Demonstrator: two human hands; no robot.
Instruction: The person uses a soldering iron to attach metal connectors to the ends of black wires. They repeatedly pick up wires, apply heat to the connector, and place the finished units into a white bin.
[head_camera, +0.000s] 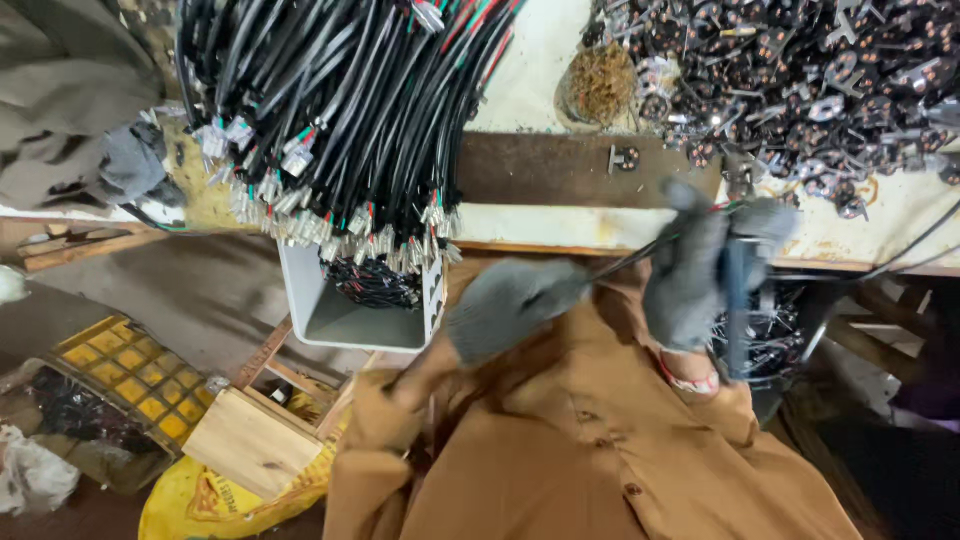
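Observation:
Both my hands wear grey knit gloves. My left hand (510, 305) is closed around a thin black cable (628, 262) that runs up to the right. My right hand (700, 265) grips a dark blue-handled tool (738, 300) held upright, and the cable's coloured wire ends meet it near the fingertips. A big bundle of black cables with metal terminals (340, 130) hangs off the bench edge to the left. A heap of small dark metal parts (820, 80) lies on the bench at upper right.
A white bin (340, 320) holding cables sits under the bundle. A worn bench (560, 225) with a dark strip runs across. A round container of brown bits (600, 85) stands by the parts. A wooden box (255, 440), yellow crate (130, 380) and yellow sack lie below left.

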